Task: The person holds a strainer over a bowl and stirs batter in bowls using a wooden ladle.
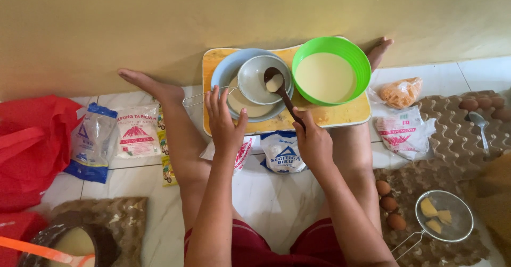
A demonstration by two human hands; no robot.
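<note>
Head view, Q: Where do we hold the sieve (264,79)?
A: Over the blue bowl (221,73) on the tray (340,115); our left hand (224,122) grips its handle, our right hand (314,142) grips the spoon (282,91). Tray edges lie just beside both hands.

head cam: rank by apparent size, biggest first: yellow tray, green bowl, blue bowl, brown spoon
1. yellow tray
2. green bowl and blue bowl: look about alike; a sieve covers much of the blue one, so unranked
3. brown spoon, held in the right hand
</note>
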